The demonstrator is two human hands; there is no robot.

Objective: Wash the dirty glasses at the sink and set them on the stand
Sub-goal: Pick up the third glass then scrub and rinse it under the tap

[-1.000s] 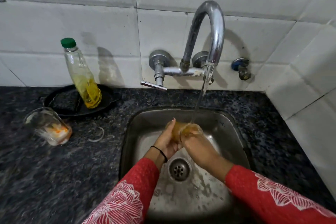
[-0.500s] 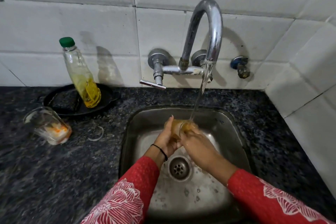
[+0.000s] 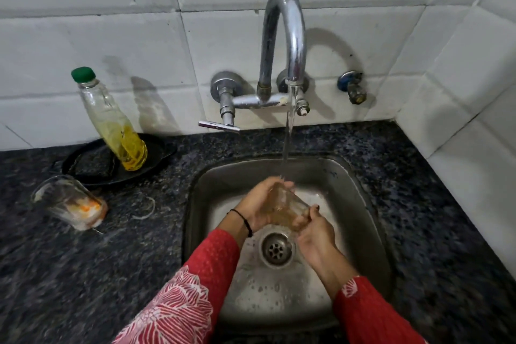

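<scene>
A clear glass [image 3: 286, 205] is held over the steel sink [image 3: 360, 204], under the stream running from the tap [image 3: 284, 36]. My left hand [image 3: 261, 204] wraps its far side and my right hand [image 3: 314, 234] grips its near end. A second dirty glass [image 3: 69, 201] with orange residue stands on the dark counter at the left, away from both hands.
A green-capped bottle [image 3: 114, 126] of yellow liquid leans on a black tray [image 3: 92, 167] behind the dirty glass. The drain [image 3: 276, 250] lies below my hands. White tiled walls close the back and right side. A small blue valve [image 3: 351, 86] sticks out of the wall.
The glass has tipped more onto its side and dropped a little toward the drain. My right hand has slid to its near end. The view has shifted downward.
</scene>
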